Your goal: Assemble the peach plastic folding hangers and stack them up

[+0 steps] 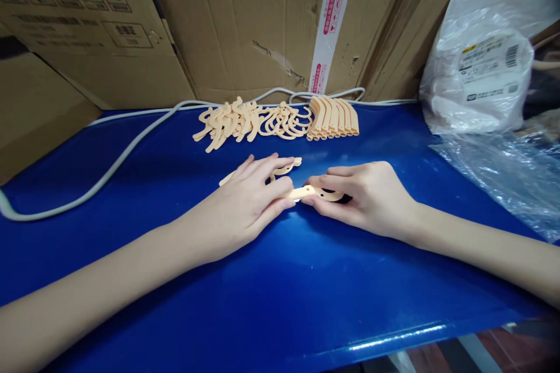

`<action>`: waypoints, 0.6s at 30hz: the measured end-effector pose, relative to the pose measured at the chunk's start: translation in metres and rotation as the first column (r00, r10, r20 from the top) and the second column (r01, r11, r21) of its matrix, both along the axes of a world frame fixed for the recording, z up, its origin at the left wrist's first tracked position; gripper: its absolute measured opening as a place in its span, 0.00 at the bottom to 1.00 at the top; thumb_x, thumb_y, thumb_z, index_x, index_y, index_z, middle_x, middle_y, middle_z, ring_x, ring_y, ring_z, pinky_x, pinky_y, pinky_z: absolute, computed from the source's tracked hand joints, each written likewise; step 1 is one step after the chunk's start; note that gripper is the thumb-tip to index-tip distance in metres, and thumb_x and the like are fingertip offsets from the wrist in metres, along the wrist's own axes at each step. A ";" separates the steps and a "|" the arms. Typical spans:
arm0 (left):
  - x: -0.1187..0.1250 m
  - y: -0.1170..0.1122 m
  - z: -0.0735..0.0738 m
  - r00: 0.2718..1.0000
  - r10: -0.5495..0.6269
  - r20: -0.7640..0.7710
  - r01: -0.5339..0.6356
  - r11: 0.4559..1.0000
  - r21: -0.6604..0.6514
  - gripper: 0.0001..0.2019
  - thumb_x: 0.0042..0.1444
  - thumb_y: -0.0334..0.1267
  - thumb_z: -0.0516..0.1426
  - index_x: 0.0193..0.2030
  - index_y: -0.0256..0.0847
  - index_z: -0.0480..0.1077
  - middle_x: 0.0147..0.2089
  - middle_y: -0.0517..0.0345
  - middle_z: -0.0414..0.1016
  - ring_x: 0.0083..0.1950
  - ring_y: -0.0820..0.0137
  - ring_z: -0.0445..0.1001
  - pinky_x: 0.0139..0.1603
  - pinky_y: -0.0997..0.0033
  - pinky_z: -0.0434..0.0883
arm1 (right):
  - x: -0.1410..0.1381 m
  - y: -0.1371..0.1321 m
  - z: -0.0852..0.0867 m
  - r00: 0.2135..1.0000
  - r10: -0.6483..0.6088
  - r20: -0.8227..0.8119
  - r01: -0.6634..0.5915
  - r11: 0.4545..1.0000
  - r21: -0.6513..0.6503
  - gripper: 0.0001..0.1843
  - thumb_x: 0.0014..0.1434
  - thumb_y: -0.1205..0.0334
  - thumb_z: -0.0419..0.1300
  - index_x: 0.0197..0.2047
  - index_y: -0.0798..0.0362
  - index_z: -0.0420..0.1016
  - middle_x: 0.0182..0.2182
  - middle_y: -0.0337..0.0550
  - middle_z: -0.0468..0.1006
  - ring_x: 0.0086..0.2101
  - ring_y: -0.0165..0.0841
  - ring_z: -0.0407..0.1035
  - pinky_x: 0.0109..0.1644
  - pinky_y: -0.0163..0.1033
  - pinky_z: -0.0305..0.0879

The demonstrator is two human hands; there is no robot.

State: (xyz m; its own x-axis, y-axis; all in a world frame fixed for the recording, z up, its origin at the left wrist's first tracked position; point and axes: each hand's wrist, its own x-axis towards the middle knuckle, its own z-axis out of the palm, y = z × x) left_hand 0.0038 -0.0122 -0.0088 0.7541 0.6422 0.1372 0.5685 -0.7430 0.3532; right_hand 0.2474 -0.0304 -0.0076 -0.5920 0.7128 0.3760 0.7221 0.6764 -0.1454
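Left hand (238,204) and right hand (374,195), angled inward, pinch cream pieces (301,192) in a narrow grip.

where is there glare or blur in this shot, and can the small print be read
Head view: a bright streak along the lower-right front edge of the glossy blue tabletop; head view: scattered highlights on the crinkled clear plastic sheet; head view: small printed lines on the brown cardboard carton at left too soft to read.
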 end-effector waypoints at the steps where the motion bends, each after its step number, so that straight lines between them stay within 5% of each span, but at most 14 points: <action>1: 0.000 0.000 0.000 1.000 0.002 0.003 -0.002 1.000 0.001 0.18 0.73 0.48 0.43 0.45 0.45 0.72 0.73 0.53 0.59 0.76 0.54 0.52 0.74 0.37 0.53 | 0.000 0.000 0.000 1.000 -0.007 0.009 0.007 1.000 0.002 0.19 0.69 0.50 0.56 0.40 0.53 0.83 0.23 0.38 0.75 0.22 0.27 0.70 0.25 0.36 0.45; 18: 0.001 -0.003 0.003 0.999 0.011 0.047 -0.010 1.000 -0.009 0.17 0.72 0.46 0.45 0.44 0.44 0.73 0.72 0.51 0.62 0.75 0.52 0.54 0.73 0.35 0.54 | 0.001 -0.001 0.004 0.999 -0.037 0.022 0.038 0.998 -0.050 0.22 0.69 0.48 0.53 0.37 0.53 0.83 0.22 0.38 0.75 0.22 0.27 0.69 0.25 0.36 0.44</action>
